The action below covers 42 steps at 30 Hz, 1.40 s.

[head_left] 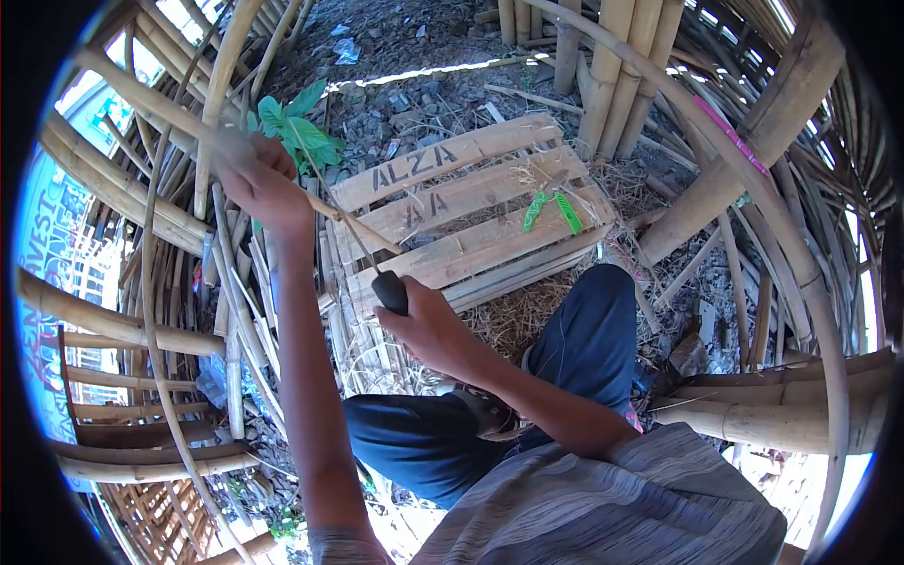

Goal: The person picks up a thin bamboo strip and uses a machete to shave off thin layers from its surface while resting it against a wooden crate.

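Observation:
My left hand (268, 188) is closed around a thin bamboo stick (363, 228), whose pale near end points down to the right over a slatted wooden crate (490, 141). Motion blurs the stick's far part above the fist. A knife (390, 293) with a black handle is gripped in my right hand (428, 330), low over the crate's left side. Its long, thin blade slants up and to the left, crossing the stick in this view. Dark letters mark the crate's slats. Two bright green pieces (568, 214) lie on the crate's right part.
Bamboo poles (621, 75) and a curved cane (810, 273) surround me. A leafy green plant (299, 130) grows behind the crate. Dry straw (518, 325) covers the ground by my legs (589, 330). A blue printed banner (52, 245) hangs beyond the left poles.

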Motion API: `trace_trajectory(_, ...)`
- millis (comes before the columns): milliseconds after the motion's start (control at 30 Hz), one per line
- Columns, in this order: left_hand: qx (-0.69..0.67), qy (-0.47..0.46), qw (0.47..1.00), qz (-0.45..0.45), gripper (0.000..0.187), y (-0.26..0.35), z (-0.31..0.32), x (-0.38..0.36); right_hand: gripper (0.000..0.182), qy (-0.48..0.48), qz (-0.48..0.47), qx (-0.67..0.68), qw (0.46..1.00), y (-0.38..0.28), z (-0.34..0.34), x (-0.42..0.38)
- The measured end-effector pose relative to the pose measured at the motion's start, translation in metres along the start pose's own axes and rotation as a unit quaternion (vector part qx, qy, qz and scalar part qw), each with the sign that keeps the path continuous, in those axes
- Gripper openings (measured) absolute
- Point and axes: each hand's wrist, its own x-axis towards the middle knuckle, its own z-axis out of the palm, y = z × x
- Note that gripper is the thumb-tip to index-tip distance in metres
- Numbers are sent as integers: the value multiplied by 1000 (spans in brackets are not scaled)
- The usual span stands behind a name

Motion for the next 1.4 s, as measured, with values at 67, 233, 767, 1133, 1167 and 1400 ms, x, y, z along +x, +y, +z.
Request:
trace_trajectory(67,-17,-32,999,-2,33,-1,-2,2,34,34,-57,-55,996,17,5,2)
trace_trajectory(233,-33,-30,999,-6,36,-3,4,-1,24,-25,-5,28,999,2,-5,5)
trace_trajectory(767,24,-31,995,87,34,-21,23,-3,23,-11,59,111,992,13,-15,0)
trace_trajectory(1133,3,-75,996,40,33,-23,32,-1,20,21,49,44,998,14,-17,5)
trace_trajectory(1167,-1,-75,996,43,33,-24,33,2,19,23,54,40,997,10,-19,6)
trace_trajectory(1400,14,-80,996,33,34,-31,48,4,22,38,29,90,995,-4,-28,11)
